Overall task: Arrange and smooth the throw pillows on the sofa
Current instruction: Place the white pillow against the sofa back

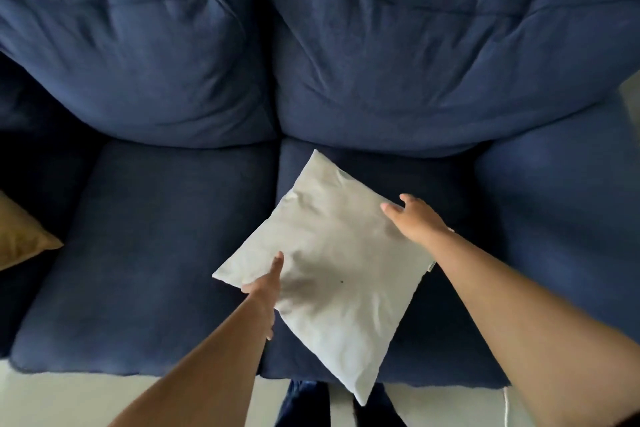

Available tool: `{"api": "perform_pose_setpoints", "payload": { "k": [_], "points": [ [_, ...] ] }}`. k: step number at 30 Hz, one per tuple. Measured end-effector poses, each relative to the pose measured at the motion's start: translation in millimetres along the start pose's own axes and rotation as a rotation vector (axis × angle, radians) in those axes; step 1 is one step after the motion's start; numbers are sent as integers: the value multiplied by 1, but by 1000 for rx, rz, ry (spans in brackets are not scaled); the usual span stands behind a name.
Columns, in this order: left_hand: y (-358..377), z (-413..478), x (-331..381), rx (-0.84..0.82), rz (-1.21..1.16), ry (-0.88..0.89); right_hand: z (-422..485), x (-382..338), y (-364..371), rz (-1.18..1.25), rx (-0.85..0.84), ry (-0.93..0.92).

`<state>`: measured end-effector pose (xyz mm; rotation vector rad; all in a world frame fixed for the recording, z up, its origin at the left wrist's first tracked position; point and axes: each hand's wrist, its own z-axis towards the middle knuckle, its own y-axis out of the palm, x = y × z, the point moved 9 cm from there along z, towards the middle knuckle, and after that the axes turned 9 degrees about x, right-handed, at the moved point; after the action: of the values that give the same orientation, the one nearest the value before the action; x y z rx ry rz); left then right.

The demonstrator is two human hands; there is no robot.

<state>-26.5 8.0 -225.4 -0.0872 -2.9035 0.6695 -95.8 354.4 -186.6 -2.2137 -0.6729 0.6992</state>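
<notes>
A white throw pillow is turned like a diamond over the right seat cushion of the navy sofa, its lowest corner hanging past the seat's front edge. My left hand grips the pillow's left edge, thumb on top and fingers underneath. My right hand holds the pillow's upper right edge, fingers curled over it. A tan throw pillow lies at the far left, mostly cut off by the frame.
Two large navy back cushions fill the upper half of the view. The sofa's right armrest rises beside the pillow. Pale floor and my dark trouser legs show below the seat's front edge.
</notes>
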Motion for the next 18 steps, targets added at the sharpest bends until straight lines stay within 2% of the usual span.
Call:
{"api": "perform_pose_setpoints", "payload": {
  "k": [3, 6, 10, 12, 15, 18],
  "points": [
    [13, 9, -13, 46, -179, -113, 24, -8, 16, 7, -66, -39],
    [23, 14, -13, 58, -350, -98, 41, -14, 31, -15, -114, -57],
    [32, 11, -8, 41, -489, -46, 48, -5, 41, 60, -144, 37],
    [39, 5, 1, -16, -510, 0, 45, 0, 42, 166, -171, 57],
    [50, -15, 26, -123, -496, 134, 39, 18, 35, 470, -232, 121],
    [61, -43, 61, -221, -474, 292, 34, 46, 10, 690, -203, 178]
  ]
}}
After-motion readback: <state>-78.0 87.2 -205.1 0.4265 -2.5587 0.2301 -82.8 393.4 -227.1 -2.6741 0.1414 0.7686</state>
